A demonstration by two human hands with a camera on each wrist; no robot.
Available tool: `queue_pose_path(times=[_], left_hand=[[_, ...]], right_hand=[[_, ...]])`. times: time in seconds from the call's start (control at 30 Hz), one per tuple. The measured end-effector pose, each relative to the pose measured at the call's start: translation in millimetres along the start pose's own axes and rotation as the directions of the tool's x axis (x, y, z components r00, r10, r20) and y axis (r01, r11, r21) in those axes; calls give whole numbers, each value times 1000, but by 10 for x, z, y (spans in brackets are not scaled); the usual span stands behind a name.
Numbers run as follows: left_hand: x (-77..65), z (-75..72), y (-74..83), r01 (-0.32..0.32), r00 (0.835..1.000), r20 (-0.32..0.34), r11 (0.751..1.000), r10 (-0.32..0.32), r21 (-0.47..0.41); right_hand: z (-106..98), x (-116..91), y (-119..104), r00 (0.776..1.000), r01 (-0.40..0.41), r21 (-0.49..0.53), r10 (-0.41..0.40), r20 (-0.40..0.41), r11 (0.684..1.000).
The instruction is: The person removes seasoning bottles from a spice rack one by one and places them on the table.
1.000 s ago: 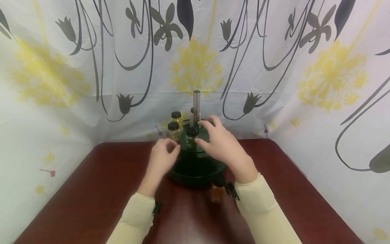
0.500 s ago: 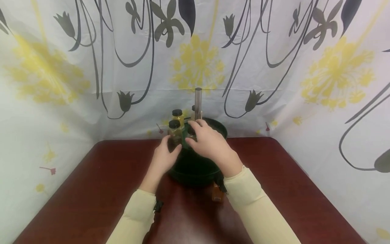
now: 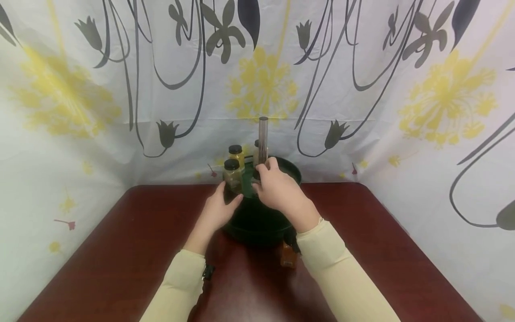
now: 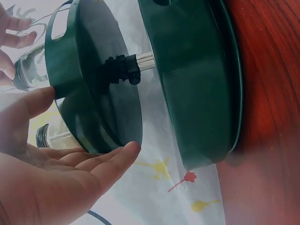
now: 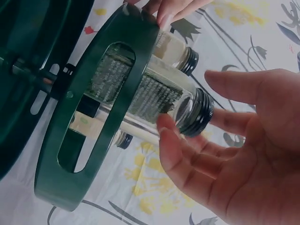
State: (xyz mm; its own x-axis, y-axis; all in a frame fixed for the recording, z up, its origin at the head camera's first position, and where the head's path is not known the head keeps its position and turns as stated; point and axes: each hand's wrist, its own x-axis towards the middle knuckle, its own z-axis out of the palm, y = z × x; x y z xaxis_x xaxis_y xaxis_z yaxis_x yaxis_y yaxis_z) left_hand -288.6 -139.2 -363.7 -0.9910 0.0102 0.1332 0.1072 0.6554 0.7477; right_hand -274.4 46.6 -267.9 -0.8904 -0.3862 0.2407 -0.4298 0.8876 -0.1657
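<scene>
A green two-tier rack stands on the table, its upper tray (image 4: 65, 65) raised on a post above the deeper lower tray (image 4: 197, 89). My left hand (image 3: 213, 209) grips the upper tray's near left edge, thumb at the rim and fingers along the outer wall. My right hand (image 3: 281, 188) reaches over that tray to a clear spice jar (image 5: 157, 91) with a black cap and dark contents. In the right wrist view, its fingers curl round the cap and neck, the thumb close by. The jar stands in the tray, behind the slotted wall, mostly hidden by my hand in the head view.
Two yellowish jars, a nearer one (image 3: 232, 176) and a farther one (image 3: 236, 154), stand on the tray's left side. Another pale jar (image 3: 256, 152) sits behind the clear upright tube (image 3: 263, 136). An orange jar (image 3: 288, 257) stands before the rack, near my right sleeve. A patterned curtain (image 3: 342, 98) surrounds the table.
My left hand's thumb and fingers have spread and come to the tray's edge. My right hand has moved left, its fingers closing in round the dark jar's cap.
</scene>
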Motion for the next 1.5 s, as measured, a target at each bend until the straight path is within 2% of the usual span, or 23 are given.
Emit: queue_pose_path(times=[0.17, 0.33, 0.47, 0.6, 0.73, 0.87, 1.2, 1.5], left_hand=[[9, -11, -13, 12, 1000, -7, 1000, -12, 3], [14, -15, -13, 0, 1000, -19, 1000, 0, 14], [16, 2, -12, -18, 1000, -16, 999, 18, 36], [10, 2, -22, -23, 1000, -16, 999, 24, 32], [5, -6, -29, -24, 1000, -17, 999, 24, 25], [6, -14, -39, -17, 1000, -17, 1000, 17, 22], [26, -24, -47, -16, 1000, -2, 1000, 16, 19], [33, -21, -64, -17, 1000, -7, 1000, 17, 26]], right_hand=[[13, 25, 57, 1000, -28, 77, 27, 9, 997], [54, 62, 122, 998, -50, 127, 55, -38, 991], [75, 29, 176, 997, -32, 150, 42, -67, 988], [39, -28, 186, 990, 19, 145, 2, -144, 989], [-48, -91, 170, 969, 73, 166, -31, -246, 983], [-119, -178, 153, 953, 106, 176, -50, -299, 979], [-162, -418, 132, 932, 173, 141, -116, -342, 975], [-117, -604, 112, 940, 239, 175, -182, -290, 955]])
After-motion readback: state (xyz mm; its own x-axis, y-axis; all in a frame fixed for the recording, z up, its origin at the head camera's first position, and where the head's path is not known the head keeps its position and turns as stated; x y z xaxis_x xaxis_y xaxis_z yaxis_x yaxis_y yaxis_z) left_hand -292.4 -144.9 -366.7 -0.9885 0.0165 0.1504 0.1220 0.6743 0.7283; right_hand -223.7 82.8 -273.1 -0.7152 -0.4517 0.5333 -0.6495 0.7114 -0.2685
